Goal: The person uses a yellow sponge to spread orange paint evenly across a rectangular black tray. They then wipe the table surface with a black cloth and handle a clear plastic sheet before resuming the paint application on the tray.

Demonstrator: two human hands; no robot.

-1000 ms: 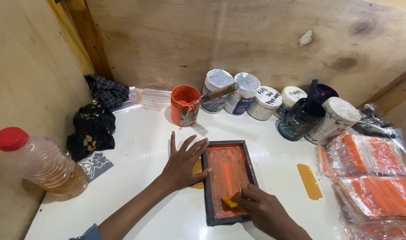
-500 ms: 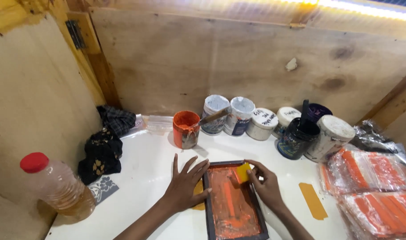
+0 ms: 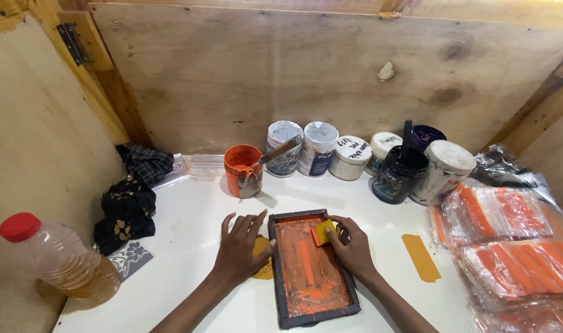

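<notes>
Left hand [image 3: 239,245] splayed flat — right hand [image 3: 351,245] pinching yellow squeegee [image 3: 322,233].

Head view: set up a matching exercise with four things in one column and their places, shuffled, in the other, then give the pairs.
Things:
1. yellow squeegee
2. red-capped bottle
3. orange paint pot
4. orange packets

Places:
A. far left table edge
B. stacked on the right
C. in the right hand, over the dark frame
D. behind the left hand

Pairs: 1-C, 2-A, 3-D, 4-B

Glossy white table [image 3: 189,209]; perhaps wooden frame [image 3: 280,271].
</notes>
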